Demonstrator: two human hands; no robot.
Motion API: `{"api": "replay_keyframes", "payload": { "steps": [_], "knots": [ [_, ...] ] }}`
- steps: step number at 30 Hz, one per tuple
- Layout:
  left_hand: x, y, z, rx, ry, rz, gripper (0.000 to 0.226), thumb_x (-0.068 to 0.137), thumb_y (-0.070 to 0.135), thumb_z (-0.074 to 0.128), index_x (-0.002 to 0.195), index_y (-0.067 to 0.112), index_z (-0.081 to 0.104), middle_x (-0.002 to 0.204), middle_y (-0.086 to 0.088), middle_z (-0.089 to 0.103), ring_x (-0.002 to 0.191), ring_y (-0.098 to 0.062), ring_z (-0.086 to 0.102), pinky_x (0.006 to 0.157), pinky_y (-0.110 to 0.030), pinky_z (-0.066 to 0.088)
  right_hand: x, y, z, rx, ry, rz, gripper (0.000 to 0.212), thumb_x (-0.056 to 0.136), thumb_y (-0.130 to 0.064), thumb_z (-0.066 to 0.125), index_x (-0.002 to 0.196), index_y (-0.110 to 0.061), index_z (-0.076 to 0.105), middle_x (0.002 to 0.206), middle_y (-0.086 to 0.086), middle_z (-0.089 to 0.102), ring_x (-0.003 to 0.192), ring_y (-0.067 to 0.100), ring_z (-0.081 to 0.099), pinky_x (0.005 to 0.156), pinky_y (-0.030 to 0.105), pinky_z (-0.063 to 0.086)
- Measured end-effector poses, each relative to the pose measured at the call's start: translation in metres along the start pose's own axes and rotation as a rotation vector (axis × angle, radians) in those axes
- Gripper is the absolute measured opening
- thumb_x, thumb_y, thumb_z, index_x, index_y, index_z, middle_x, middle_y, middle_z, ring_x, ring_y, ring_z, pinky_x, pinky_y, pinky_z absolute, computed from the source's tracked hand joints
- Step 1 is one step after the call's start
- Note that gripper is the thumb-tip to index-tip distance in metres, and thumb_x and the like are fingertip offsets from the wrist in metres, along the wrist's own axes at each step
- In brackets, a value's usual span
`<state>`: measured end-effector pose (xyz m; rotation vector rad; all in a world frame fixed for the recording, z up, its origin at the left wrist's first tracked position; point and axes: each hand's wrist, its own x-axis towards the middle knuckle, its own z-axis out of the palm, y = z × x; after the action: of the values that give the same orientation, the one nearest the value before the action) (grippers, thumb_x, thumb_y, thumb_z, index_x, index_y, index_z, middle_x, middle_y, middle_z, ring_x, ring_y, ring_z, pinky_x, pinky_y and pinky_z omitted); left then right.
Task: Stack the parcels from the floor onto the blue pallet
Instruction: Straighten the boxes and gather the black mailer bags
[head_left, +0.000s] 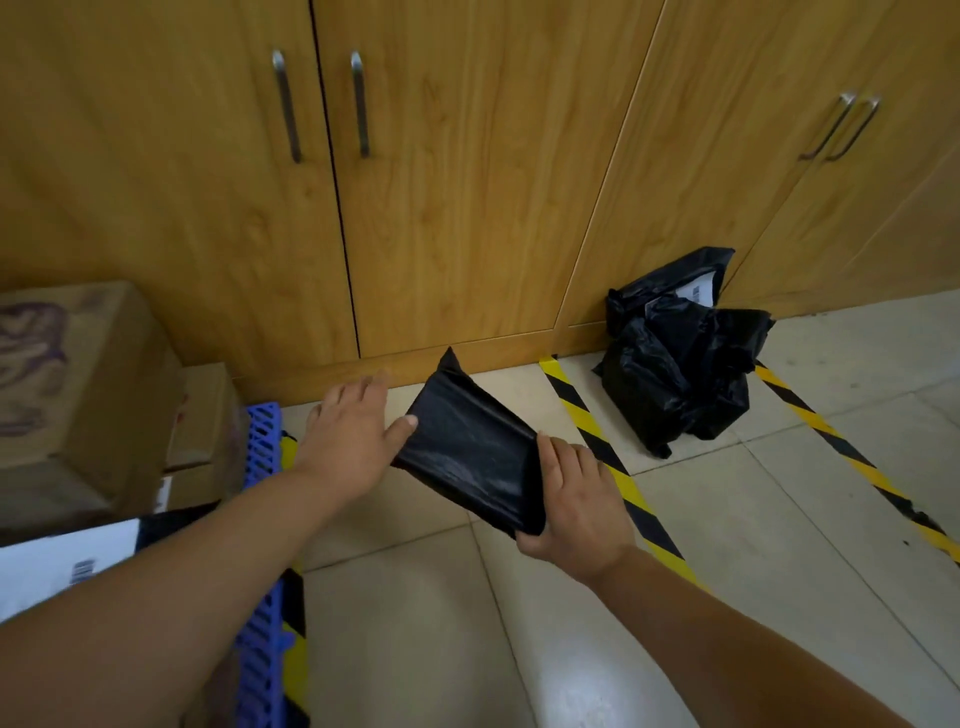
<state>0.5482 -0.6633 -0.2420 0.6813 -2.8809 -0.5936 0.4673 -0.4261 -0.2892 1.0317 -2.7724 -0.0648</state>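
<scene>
The right hand (566, 499) pinched the near corner of a flat black parcel (470, 447), thumb beneath and fingers curled over the top, holding it clear of the floor (519, 649); the left hand (350, 441) lay with fingers straight, only its thumb touching the parcel's edge at about 9 o'clock, so it steadied rather than gripped; the hands stood apart, one at each end. The pallet (262, 447) lay at 8 o'clock, already carrying boxes (78, 384) and a white parcel (62, 566). The likeliest trouble seemed to be slippage: the film looked slick and limp, and a corner pinch could let it sag or slide out on the swing leftward; set on the uneven boxes, it might slither off toward the tape (613, 457). A crumpled black bag (680, 353) waited at 2 o'clock against the cabinet (467, 182), its loose folds probably awkward to grasp cleanly.
</scene>
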Motion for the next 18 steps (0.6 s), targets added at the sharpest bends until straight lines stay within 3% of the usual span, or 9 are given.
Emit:
{"api": "replay_keyframes", "payload": {
  "steps": [2,4,7,10,13,15,18],
  "knots": [
    [-0.003,-0.006,-0.022,-0.282,-0.069,-0.087,0.072,0.094,0.046,0.046,0.15,0.014,0.014,0.152,-0.006,0.028,0.138,-0.026,0.026,0.109,-0.035,0.027,0.002,-0.011,-0.014,-0.022,0.031,-0.083,0.105,0.054,-0.065,0.06,0.137,-0.004,0.04,0.119,0.009,0.057,0.101,0.027,0.057,0.086,0.039,0.052],
    [-0.01,-0.01,-0.042,-0.619,-0.147,-0.176,0.071,0.092,0.038,0.056,0.148,0.011,0.021,0.141,0.0,0.037,0.13,-0.021,0.038,0.096,-0.027,0.033,0.005,-0.021,-0.027,-0.036,0.071,-0.173,0.105,0.055,-0.064,0.061,0.138,-0.005,0.036,0.122,0.009,0.055,0.104,0.027,0.056,0.09,0.039,0.051],
    [-0.023,-0.025,-0.063,-0.836,-0.244,-0.268,0.06,0.085,0.03,0.067,0.137,0.016,0.04,0.133,-0.001,0.05,0.109,-0.015,0.052,0.086,-0.025,0.04,0.011,-0.038,-0.046,-0.047,0.135,-0.288,0.105,0.055,-0.062,0.066,0.139,-0.006,0.036,0.125,0.011,0.054,0.109,0.028,0.055,0.095,0.04,0.048],
    [-0.037,-0.046,-0.083,-0.925,-0.23,-0.322,0.052,0.081,0.018,0.073,0.127,0.015,0.049,0.121,0.0,0.056,0.097,-0.014,0.056,0.076,-0.025,0.045,0.016,-0.052,-0.061,-0.058,0.195,-0.367,0.107,0.053,-0.058,0.073,0.139,-0.007,0.035,0.126,0.014,0.054,0.112,0.029,0.049,0.095,0.043,0.047],
    [-0.051,-0.066,-0.101,-0.971,-0.281,-0.335,0.029,0.079,0.008,0.072,0.102,0.02,0.059,0.109,-0.003,0.064,0.09,-0.014,0.061,0.069,-0.026,0.048,0.019,-0.064,-0.069,-0.08,0.255,-0.432,0.107,0.055,-0.055,0.076,0.141,-0.008,0.034,0.13,0.015,0.052,0.117,0.029,0.047,0.099,0.047,0.044],
    [-0.06,-0.078,-0.11,-0.968,-0.26,-0.309,0.038,0.075,0.005,0.075,0.107,0.017,0.059,0.107,-0.005,0.065,0.094,-0.017,0.062,0.08,-0.031,0.051,0.021,-0.073,-0.075,-0.09,0.266,-0.449,0.107,0.059,-0.061,0.072,0.142,-0.008,0.031,0.133,0.013,0.049,0.12,0.028,0.045,0.103,0.047,0.041],
    [-0.071,-0.093,-0.122,-0.762,-0.105,-0.226,0.063,0.069,0.007,0.081,0.124,0.015,0.053,0.114,0.003,0.055,0.11,-0.015,0.054,0.098,-0.035,0.045,0.028,-0.088,-0.09,-0.089,0.247,-0.403,0.105,0.066,-0.073,0.053,0.143,-0.007,0.028,0.137,0.01,0.044,0.125,0.027,0.041,0.114,0.046,0.027]
  ]
}}
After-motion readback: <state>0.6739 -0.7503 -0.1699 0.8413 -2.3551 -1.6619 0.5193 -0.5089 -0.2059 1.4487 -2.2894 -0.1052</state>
